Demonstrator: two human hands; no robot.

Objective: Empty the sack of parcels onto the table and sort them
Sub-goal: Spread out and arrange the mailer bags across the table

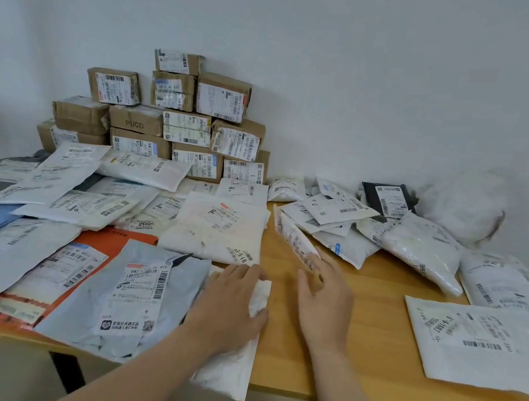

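Left hand point(233, 303) lies palm down, fingers relaxed, pressing white mailer point(230, 361), which overhangs table point(353, 353) edge, well in front of box stack point(172, 116). Right hand point(324, 296) spread wide, holding nothing; fingertips point(314, 258) touch tilted white parcel point(292, 236), front-right of stack. One stack box reads "PUCO". Grey mailer point(122, 299), front of stack: label starts "642"

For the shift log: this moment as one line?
phase: sorting | left hand: flat on white mailer at front edge | right hand: touching tilted parcel | boxes: stacked at back
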